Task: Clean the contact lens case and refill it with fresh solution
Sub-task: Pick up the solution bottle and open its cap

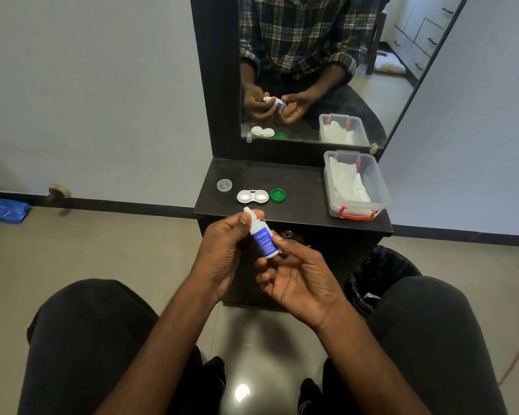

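Note:
A small white solution bottle (262,238) with a blue label is held between both hands, tilted with its white tip up and to the left. My left hand (222,253) pinches its upper part by thumb and fingers. My right hand (297,274) holds the bottle's lower end with thumb and fingertips. The white contact lens case (252,196) lies open on the dark shelf (300,187) just beyond the bottle, both wells uncovered. A green cap (277,195) lies to its right, a clear cap (224,185) to its left.
A clear plastic box (382,187) with red clips, holding white tissues, stands at the shelf's right end. A mirror (402,55) rises behind the shelf. A black bin bag (378,274) sits on the floor at right. My knees frame the lower view.

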